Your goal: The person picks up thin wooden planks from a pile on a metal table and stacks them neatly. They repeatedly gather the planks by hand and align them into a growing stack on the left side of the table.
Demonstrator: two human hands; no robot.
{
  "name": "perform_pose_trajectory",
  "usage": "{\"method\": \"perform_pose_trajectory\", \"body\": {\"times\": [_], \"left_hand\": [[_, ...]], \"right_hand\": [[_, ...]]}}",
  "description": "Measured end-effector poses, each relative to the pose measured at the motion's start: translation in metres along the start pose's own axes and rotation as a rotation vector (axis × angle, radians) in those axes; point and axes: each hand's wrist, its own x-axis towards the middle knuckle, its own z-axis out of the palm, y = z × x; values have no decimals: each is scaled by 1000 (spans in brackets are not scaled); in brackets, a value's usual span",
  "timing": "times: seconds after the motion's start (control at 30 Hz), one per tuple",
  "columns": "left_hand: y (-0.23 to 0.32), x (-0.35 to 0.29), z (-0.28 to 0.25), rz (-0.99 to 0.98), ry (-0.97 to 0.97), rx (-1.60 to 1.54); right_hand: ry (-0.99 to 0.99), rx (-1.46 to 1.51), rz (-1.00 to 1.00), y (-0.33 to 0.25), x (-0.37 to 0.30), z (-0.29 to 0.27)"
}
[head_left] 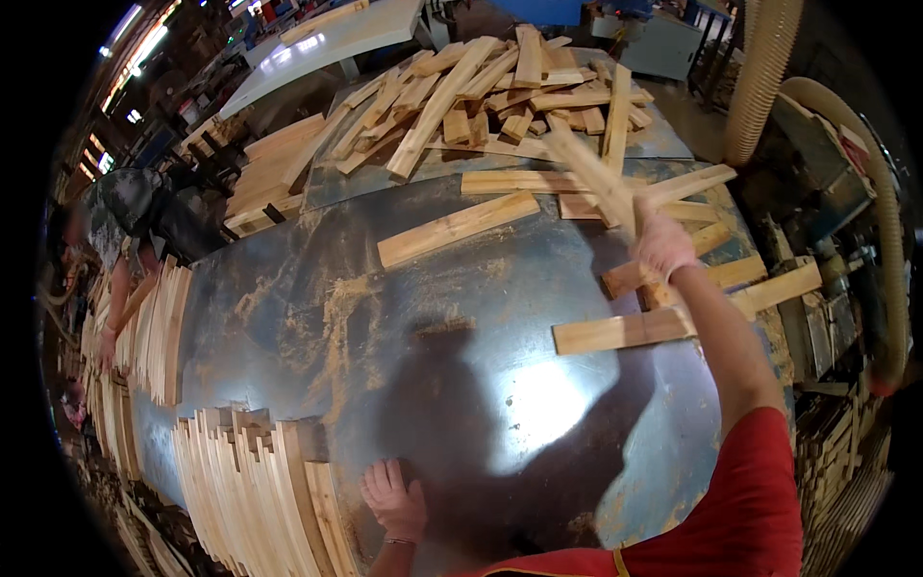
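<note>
My right hand [663, 242] is stretched out over the right side of the metal table [461, 365], closed round the near end of a wooden board [591, 173]. That board is blurred and slants up toward the far pile. Under and around this hand several loose boards [620, 333] lie crossed over one another. My left hand [394, 498] rests flat near the table's front edge, fingers stretched and holding nothing. Just left of it stands a row of narrow wooden strips [255, 490], packed side by side. A single board [459, 229] lies alone in the middle of the table.
A large heap of boards [500, 91] covers the far end. At the left, another person [125, 221] handles a second row of strips [168, 332]. Ribbed hoses [764, 77] and machinery stand at the right. Sawdust [336, 327] is scattered on the table.
</note>
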Motion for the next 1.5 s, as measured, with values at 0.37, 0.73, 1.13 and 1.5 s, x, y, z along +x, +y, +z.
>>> {"method": "perform_pose_trajectory", "body": {"times": [0.37, 0.73, 1.13, 1.5], "left_hand": [[-1, 5, 1, -3, -62, 19], [-1, 3, -6, 40, -6, -9], [-15, -3, 7, -1, 32, -74], [-5, 5, -8, -40, 45, -184]], "right_hand": [[180, -390, -56, -46, 180, 14], [-557, -390, -620, -12, -139, -18], [101, -301, -440, -46, 48, 1], [-92, -448, -511, -154, 131, 101]]}}
